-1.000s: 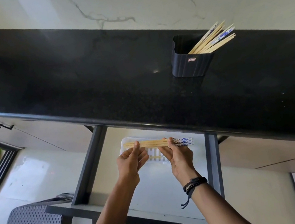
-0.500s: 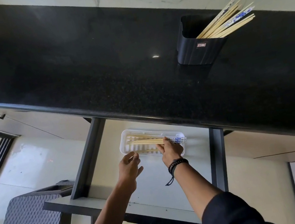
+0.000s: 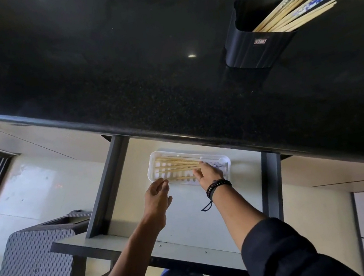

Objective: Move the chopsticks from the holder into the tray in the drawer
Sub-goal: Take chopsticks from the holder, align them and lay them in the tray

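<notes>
While the right hand (image 3: pixel 207 172) rests its fingers on chopsticks (image 3: pixel 178 163) in the tray (image 3: pixel 153 166), the left hand (image 3: pixel 157 196) hovers slack, holding nothing.
More stand in the holder (image 3: pixel 255 48); its red label is unreadable.

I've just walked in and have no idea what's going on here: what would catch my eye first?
Probably the black holder standing on the dark countertop at upper right, with chopsticks fanning out of it. Below, in the open drawer, the right hand rests on a bundle of chopsticks in a white tray, with the left hand empty beside it.
</notes>
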